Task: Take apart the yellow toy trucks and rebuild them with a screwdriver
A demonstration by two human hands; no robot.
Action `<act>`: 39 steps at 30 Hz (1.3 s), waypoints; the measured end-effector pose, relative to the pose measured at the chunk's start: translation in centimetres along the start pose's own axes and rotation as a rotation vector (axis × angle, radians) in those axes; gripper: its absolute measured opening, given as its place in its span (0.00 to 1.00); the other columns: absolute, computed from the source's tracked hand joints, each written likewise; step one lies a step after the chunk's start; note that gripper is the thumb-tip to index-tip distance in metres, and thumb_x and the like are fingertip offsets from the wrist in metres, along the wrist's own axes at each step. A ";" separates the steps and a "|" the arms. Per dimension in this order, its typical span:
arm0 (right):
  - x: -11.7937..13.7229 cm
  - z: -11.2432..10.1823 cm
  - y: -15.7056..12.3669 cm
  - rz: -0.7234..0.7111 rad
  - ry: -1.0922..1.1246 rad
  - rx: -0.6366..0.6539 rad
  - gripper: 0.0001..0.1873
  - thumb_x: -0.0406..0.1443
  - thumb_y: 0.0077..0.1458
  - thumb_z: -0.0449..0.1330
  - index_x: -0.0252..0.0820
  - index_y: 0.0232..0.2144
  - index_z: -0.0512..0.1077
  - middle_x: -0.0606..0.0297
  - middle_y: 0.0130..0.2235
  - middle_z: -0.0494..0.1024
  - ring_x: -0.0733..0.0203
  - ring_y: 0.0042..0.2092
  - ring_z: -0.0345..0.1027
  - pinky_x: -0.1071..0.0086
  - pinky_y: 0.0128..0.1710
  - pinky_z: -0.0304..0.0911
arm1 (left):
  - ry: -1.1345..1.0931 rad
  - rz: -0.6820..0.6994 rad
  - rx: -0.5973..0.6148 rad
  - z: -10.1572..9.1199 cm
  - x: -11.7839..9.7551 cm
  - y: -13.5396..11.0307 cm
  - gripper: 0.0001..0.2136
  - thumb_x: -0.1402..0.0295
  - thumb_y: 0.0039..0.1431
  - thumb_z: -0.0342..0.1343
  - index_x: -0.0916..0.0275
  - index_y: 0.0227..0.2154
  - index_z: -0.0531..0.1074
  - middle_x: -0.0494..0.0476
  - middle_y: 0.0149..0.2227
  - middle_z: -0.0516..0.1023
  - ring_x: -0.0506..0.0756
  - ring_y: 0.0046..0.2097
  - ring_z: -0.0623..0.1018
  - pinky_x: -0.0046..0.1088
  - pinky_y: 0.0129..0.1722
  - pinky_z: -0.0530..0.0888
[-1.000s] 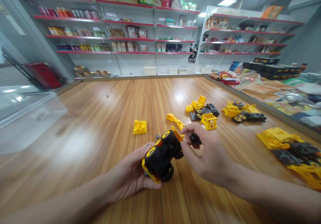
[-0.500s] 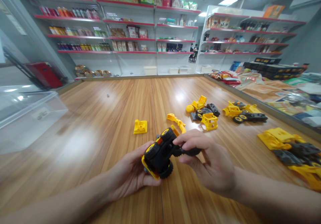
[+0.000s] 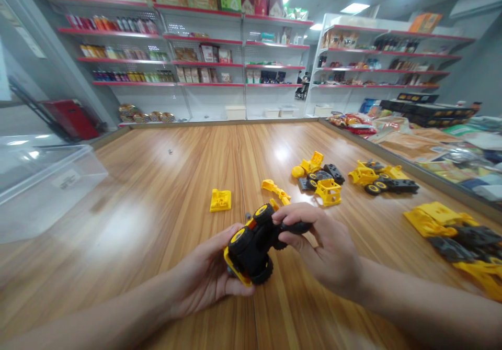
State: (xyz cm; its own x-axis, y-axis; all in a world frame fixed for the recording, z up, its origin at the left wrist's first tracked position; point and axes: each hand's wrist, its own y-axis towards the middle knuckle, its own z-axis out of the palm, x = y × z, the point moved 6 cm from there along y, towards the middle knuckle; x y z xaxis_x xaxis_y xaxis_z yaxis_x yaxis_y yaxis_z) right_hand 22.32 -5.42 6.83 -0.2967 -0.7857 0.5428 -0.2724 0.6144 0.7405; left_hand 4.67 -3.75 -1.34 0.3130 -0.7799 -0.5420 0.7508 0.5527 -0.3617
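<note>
In my left hand (image 3: 212,271) is a toy construction truck (image 3: 251,250), black underneath with yellow body parts and yellow-hubbed wheels. It is tilted, its underside facing me. My right hand (image 3: 321,250) pinches a dark, rounded handle (image 3: 298,227), which looks like a small screwdriver's, against the truck's underside; its tip is hidden. Just beyond the truck lies a yellow jointed toy arm (image 3: 276,190). A flat yellow toy part (image 3: 220,200) rests on the table to the left of it.
Yellow and black toy vehicle pieces lie in groups on the wooden table (image 3: 157,198): one group (image 3: 319,177) beyond my right hand, another (image 3: 382,177) farther right, a third (image 3: 451,229) near the right edge. A clear plastic bin (image 3: 50,182) stands left. Stocked shelves (image 3: 204,83) line the back.
The handle in my right hand has turned and sits slightly higher against the truck. The truck has shifted slightly right and down in view. Loose parts stay where they were.
</note>
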 end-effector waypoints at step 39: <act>-3.0 1.0 -1.0 0.400 0.111 0.029 0.11 0.34 0.61 0.58 0.44 0.46 0.65 0.64 0.39 0.72 0.63 0.39 0.68 0.67 0.39 0.68 | 0.844 0.882 -0.271 -0.5 -2.6 -2.4 0.13 0.69 0.60 0.60 0.54 0.48 0.72 0.56 0.51 0.75 0.56 0.49 0.76 0.29 0.47 0.75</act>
State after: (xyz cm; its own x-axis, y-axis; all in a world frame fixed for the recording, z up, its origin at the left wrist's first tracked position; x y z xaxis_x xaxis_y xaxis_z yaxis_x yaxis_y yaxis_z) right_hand 22.59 -3.62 4.07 -0.2844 -0.4870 0.8258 -0.1820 0.8731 0.4522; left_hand 1.75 -2.87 0.59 0.1020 0.2629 -0.9594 0.2999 0.9114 0.2817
